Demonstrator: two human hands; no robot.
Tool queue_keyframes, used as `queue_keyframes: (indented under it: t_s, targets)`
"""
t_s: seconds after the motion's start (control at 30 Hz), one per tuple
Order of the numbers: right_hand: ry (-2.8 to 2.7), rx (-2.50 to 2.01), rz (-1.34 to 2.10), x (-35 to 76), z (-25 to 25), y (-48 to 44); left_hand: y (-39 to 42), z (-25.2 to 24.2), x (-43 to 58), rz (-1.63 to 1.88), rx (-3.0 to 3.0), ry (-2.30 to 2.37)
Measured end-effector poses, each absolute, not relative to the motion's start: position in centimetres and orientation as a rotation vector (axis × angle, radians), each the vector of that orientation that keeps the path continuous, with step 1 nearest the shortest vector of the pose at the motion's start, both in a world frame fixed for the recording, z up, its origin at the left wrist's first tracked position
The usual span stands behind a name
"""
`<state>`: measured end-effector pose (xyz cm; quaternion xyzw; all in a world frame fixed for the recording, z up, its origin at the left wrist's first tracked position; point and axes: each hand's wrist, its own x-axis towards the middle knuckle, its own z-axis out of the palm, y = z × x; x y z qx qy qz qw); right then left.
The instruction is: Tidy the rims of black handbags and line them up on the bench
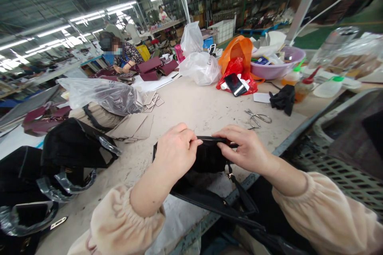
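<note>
A black handbag (pixel 209 161) lies at the table's front edge, its mouth turned up towards me and its strap hanging over the edge. My left hand (pixel 177 152) pinches the far rim of the bag between thumb and fingers. On the same rim, a little to the right, my right hand (pixel 243 147) grips with the thumb inside and the fingers beyond the edge. Both hands are closed on the bag, a short stretch of rim showing between them. Beyond my right hand lies a pair of scissors (pixel 257 119). The bag's lower part is partly hidden by my left forearm.
Black bags with plastic-wrapped handles (pixel 74 147) stand at left, near stacked cardboard pieces (pixel 131 126). A phone (pixel 235 85), red bag (pixel 236 67), purple basin (pixel 277 67), small bottles (pixel 329 87) and black cloth (pixel 283 99) sit at right. A co-worker (pixel 125 53) handles maroon pieces (pixel 155 67).
</note>
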<state>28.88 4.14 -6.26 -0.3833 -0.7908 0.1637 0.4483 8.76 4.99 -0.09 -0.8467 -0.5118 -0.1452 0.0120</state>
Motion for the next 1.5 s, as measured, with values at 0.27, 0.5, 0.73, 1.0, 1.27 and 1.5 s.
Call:
queue_keyframes:
  t_s: [0.27, 0.5, 0.73, 1.0, 1.27, 1.5]
  targets:
    - [-1.988, -0.947, 0.437, 28.9, -6.2, 4.1, 5.1, -0.1, 8.6, -0.445, -2.657, -1.607]
    - [-2.040, -1.079, 0.372, 28.0, -5.8, 4.7, 5.2, -0.3, 8.6, -0.421, -2.613, -1.621]
    - [-2.033, -1.084, 0.376, 27.3, -5.3, 5.5, 5.5, 0.0, 8.4, -0.383, -2.593, -1.680]
    - [-2.018, -1.061, 0.431, 27.7, -4.9, 6.0, 5.6, 0.5, 6.1, -0.374, -2.639, -1.641]
    - [-2.005, -1.059, 0.464, 27.7, -5.1, 6.3, 6.9, 0.7, 5.7, -0.447, -2.797, -1.674]
    - [-2.026, -1.070, 0.432, 27.6, -5.0, 6.2, 7.1, 0.3, 5.9, -0.432, -2.741, -1.738]
